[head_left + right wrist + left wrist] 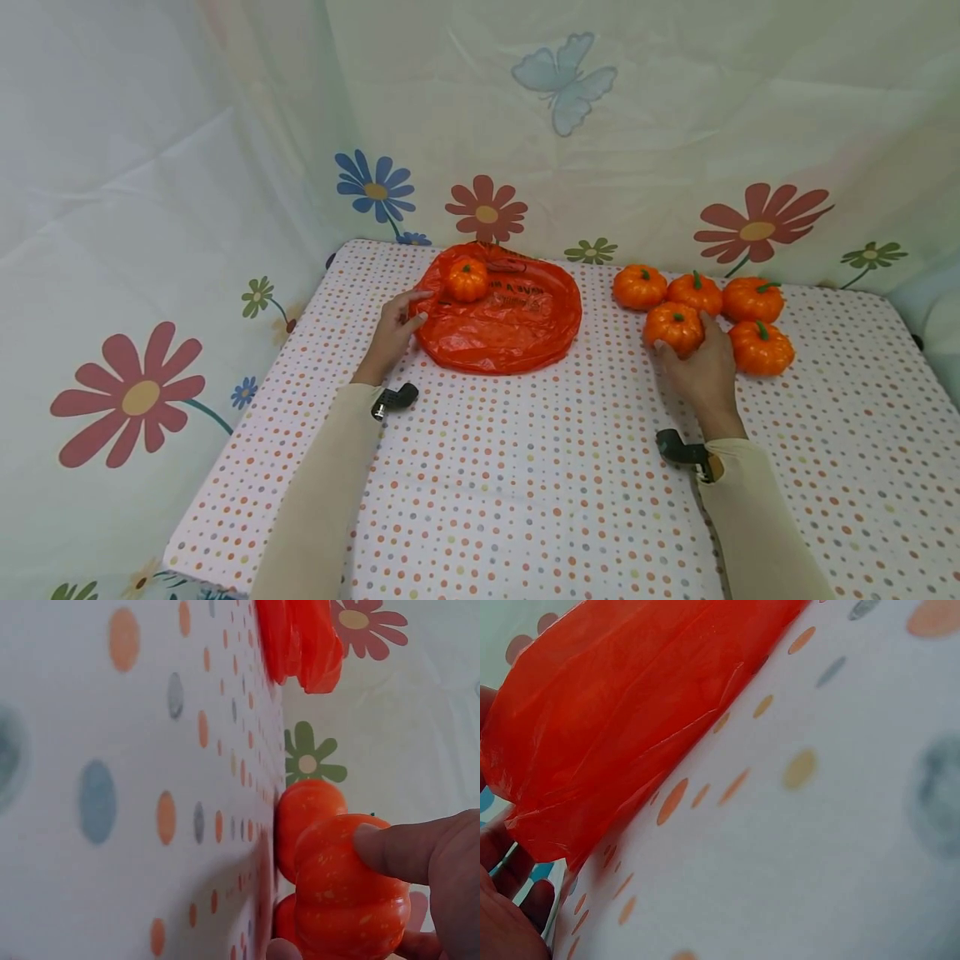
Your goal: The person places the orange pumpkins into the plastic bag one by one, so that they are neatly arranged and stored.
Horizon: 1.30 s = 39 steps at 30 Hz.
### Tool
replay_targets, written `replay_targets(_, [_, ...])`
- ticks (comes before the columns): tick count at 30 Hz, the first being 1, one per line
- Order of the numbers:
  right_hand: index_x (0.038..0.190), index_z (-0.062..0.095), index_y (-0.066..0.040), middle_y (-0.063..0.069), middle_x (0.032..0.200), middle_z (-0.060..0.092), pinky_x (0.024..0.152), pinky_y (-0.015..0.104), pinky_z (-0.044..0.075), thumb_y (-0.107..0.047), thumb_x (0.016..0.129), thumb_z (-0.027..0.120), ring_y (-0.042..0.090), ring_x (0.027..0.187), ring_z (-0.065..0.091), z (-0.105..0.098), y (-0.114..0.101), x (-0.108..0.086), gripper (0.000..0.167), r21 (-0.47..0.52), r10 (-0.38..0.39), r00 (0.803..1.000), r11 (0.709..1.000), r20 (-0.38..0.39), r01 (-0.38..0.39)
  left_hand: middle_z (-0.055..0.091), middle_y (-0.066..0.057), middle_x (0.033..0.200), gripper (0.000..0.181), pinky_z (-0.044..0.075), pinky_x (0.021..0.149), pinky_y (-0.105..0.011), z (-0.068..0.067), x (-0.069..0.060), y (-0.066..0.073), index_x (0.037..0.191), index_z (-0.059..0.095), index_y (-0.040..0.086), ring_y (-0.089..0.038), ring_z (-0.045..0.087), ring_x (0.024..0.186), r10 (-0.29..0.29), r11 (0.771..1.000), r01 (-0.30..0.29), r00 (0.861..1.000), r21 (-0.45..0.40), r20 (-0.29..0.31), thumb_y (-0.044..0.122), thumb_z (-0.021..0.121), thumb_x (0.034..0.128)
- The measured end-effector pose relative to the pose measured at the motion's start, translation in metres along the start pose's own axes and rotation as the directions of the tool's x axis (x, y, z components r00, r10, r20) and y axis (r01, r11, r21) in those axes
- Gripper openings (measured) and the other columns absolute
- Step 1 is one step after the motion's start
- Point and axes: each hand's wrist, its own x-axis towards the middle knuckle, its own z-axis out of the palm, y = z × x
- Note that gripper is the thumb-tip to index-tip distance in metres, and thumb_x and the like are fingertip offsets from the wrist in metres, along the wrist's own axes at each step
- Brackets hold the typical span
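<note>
In the head view, my left hand [392, 329] holds the left rim of a red plastic bag [517, 342], with a finger and the thumb at its edge. The left wrist view shows the bag's side [622, 712] bulging beside loosely bent fingers [538, 904]; the exact pinch is partly hidden. On the bag's left part rests a small orange pumpkin [467, 280] with a green stem. My right hand [705, 375] grips another pumpkin [674, 327], thumb on its near side. Close up, the right wrist view has the thumb [397, 847] pressed against this pumpkin [349, 892].
Several more pumpkins cluster around the right hand: one at the back left [639, 287], one behind [695, 293], others to the right [761, 348]. A dotted cloth [510, 483] covers the table. Flower-printed curtains [637, 150] hang along the back and left.
</note>
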Motion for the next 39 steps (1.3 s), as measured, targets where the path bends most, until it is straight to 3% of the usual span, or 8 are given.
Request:
replay_targets(11, [0.158,0.012,-0.007,0.023,0.162,0.017,0.117,0.061,0.021,-0.028,0.094,0.063,0.046,0.147,0.02,-0.003,-0.018,-0.005,0.085,0.022,-0.028,1.0,0.999,0.004,0.028,0.046,-0.022,0.147,0.038,0.029,0.114,-0.051,0.0,-0.001,0.0,0.133,0.055,-0.004,-0.034,0.04,0.134,-0.002,1.0,0.002,1.0,0.005,-0.002,0.003,0.053,0.0957])
replay_targets(14, [0.158,0.012,-0.008,0.023,0.162,0.019,0.116,0.062,0.024,-0.027,0.094,0.063,0.045,0.147,0.022,-0.002,-0.027,-0.01,0.084,0.025,-0.049,0.999,0.998,0.0,0.049,0.047,-0.022,0.144,0.038,0.034,0.104,-0.042,0.0,-0.001,0.0,0.133,0.056,-0.004,-0.031,0.046,0.118,-0.003,1.0,0.003,1.0,-0.001,-0.006,0.002,0.053,0.0952])
replay_targets(19, [0.158,0.014,-0.006,0.024,0.16,0.022,0.112,0.062,0.03,-0.026,0.093,0.065,0.046,0.143,0.028,0.002,-0.04,-0.015,0.085,0.051,-0.122,0.993,0.991,-0.009,0.122,0.051,-0.024,0.136,0.037,0.032,0.082,-0.034,0.0,0.001,0.0,0.132,0.057,-0.004,-0.027,0.038,0.086,0.015,1.0,-0.015,1.0,0.016,-0.003,0.002,0.053,0.0954])
replay_targets(22, [0.157,0.016,-0.003,0.027,0.156,0.027,0.108,0.062,0.036,-0.026,0.092,0.067,0.046,0.138,0.034,0.009,-0.049,-0.016,0.085,0.048,-0.179,0.984,0.983,-0.009,0.179,0.052,-0.023,0.138,0.037,0.033,0.085,-0.034,0.0,0.001,-0.001,0.132,0.057,-0.004,-0.025,0.042,0.09,0.021,1.0,-0.021,1.0,0.019,-0.005,0.002,0.054,0.0953])
replay_targets(26, [0.155,0.019,-0.002,0.028,0.152,0.032,0.105,0.062,0.039,-0.024,0.091,0.069,0.047,0.131,0.04,0.019,-0.064,-0.016,0.084,0.045,-0.247,0.969,0.968,0.017,0.246,0.05,-0.022,0.142,0.037,0.033,0.098,-0.035,-0.001,0.001,-0.002,0.132,0.057,-0.004,-0.024,0.045,0.112,0.013,1.0,-0.013,1.0,0.0,-0.01,0.002,0.055,0.095])
replay_targets(28, [0.155,0.02,-0.002,0.028,0.152,0.033,0.105,0.061,0.04,-0.024,0.091,0.069,0.047,0.131,0.041,0.024,-0.073,-0.015,0.084,0.047,-0.281,0.959,0.959,0.035,0.279,0.051,-0.024,0.139,0.037,0.033,0.097,-0.035,-0.001,0.001,-0.002,0.132,0.057,-0.005,-0.025,0.045,0.114,0.014,1.0,-0.014,1.0,-0.003,-0.011,0.002,0.055,0.0947])
replay_targets(33, [0.155,0.021,-0.004,0.026,0.153,0.033,0.106,0.06,0.04,-0.025,0.091,0.07,0.044,0.131,0.042,0.036,-0.094,-0.012,0.084,0.058,-0.347,0.935,0.937,0.073,0.344,0.052,-0.027,0.111,0.037,0.031,0.081,-0.033,-0.001,0.001,-0.001,0.132,0.056,-0.007,-0.032,0.038,0.089,0.028,1.0,-0.028,1.0,0.009,-0.009,0.001,0.055,0.0948])
replay_targets(39, [0.155,0.022,-0.007,0.024,0.152,0.034,0.105,0.056,0.043,-0.026,0.091,0.069,0.043,0.127,0.045,0.051,-0.118,-0.008,0.082,0.079,-0.349,0.929,0.937,0.125,0.341,0.043,-0.019,0.095,0.037,0.031,0.077,-0.033,0.0,0.001,-0.001,0.132,0.057,-0.004,-0.026,0.036,0.083,0.017,1.0,-0.017,1.0,0.022,-0.016,0.002,0.054,0.0952])
